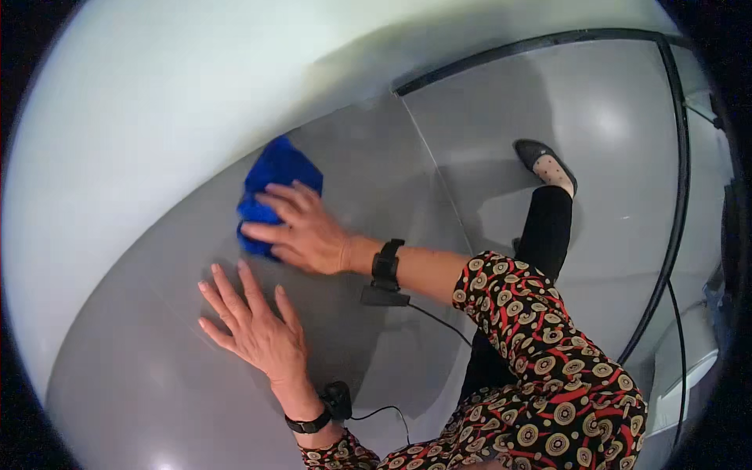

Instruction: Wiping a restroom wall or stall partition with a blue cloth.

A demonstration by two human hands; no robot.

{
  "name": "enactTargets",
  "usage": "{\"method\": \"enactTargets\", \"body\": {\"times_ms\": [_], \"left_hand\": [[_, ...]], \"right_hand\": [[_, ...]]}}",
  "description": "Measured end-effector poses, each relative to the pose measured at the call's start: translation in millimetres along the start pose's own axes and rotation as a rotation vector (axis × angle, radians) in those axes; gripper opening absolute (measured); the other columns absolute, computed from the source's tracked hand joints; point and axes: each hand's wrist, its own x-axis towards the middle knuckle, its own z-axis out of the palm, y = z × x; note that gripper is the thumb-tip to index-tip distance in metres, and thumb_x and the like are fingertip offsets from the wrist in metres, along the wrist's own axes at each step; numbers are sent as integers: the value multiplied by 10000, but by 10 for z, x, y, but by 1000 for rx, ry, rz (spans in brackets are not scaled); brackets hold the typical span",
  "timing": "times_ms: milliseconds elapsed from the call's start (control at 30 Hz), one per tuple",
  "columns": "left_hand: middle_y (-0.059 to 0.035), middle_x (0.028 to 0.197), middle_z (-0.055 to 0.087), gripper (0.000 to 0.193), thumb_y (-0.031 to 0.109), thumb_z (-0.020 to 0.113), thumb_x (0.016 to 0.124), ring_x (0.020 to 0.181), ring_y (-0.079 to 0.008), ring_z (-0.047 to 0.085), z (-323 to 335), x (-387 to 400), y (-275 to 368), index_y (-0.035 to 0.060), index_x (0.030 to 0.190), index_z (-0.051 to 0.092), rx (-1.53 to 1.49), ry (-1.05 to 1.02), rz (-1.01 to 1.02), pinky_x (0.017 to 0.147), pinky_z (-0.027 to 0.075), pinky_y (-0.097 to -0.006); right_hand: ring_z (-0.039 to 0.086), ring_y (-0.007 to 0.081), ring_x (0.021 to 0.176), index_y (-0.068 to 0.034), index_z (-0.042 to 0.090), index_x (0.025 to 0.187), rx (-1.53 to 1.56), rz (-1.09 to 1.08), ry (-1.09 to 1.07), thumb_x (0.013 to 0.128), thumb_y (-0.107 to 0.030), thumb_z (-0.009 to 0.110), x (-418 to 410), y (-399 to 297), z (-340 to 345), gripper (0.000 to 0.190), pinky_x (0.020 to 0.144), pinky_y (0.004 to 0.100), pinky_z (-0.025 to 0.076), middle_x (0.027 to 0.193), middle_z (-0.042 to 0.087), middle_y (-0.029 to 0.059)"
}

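Note:
A blue cloth point(276, 164) lies bunched on the grey floor point(376, 176), close to where the floor meets the white wall point(147, 106). My right hand point(308, 229) rests on the cloth with its fingers spread, pressing it down; the hand is slightly blurred. Part of the cloth is hidden under the palm and fingers. Just below, my left hand point(258, 329) is palm down at the grey floor, fingers apart and holding nothing. Each wrist wears a black strap point(386, 264) with a small wired device.
A thin seam point(435, 158) crosses the floor beside my right forearm. Dark trim point(529, 46) runs along the wall base and bends down the right side point(681, 176). My foot in a black shoe point(531, 153) stands on the floor. A cable point(681, 352) hangs at the far right.

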Motion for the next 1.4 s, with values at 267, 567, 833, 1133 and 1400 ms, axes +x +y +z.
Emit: {"method": "enactTargets", "body": {"times_ms": [267, 567, 833, 1133, 1400], "left_hand": [[-31, 1713, 296, 629, 397, 646, 952, 1598, -290, 207, -459, -284, -225, 290, 1552, 494, 272, -31, -82, 1267, 58, -579], [-11, 1726, 265, 663, 422, 616, 966, 1607, -263, 175, -926, -344, -579, 306, 1592, 433, 300, -14, -142, 1283, 35, -545], [-18, 1719, 285, 645, 406, 607, 970, 1602, -270, 194, -893, -311, -697, 293, 1586, 450, 339, -10, -156, 1283, 32, -552], [-51, 1701, 323, 673, 487, 609, 938, 1591, -303, 224, -1391, -499, -399, 271, 1564, 488, 414, 6, -58, 1273, 67, -576], [-65, 1706, 314, 768, 502, 643, 881, 1597, -310, 207, -1635, -853, -434, 257, 1586, 462, 405, 5, -42, 1272, 56, -568]], "right_hand": [[456, 498, 1276, -177, 513, 1515, -103, 621, 163, 1025, -304, 555, -524, 854, 79, 508, 1084, 575, 396, 1420, 466, 309], [468, 488, 1220, -183, 450, 1557, -115, 1018, 158, 1058, -358, 492, -1131, 584, 182, 531, 1041, 617, 388, 1350, 473, 284], [405, 469, 1345, -169, 495, 1522, 85, 180, 106, 996, -256, 554, -75, -317, 234, 536, 1113, 575, 322, 1432, 467, 259], [467, 432, 1253, -120, 552, 1456, 50, 263, 224, 943, -187, 612, -110, 484, -205, 521, 1068, 515, 375, 1297, 530, 202], [478, 477, 1247, -181, 483, 1517, -142, 633, 372, 1019, -340, 528, -1123, 1226, -100, 525, 1038, 590, 420, 1363, 519, 238]]}}
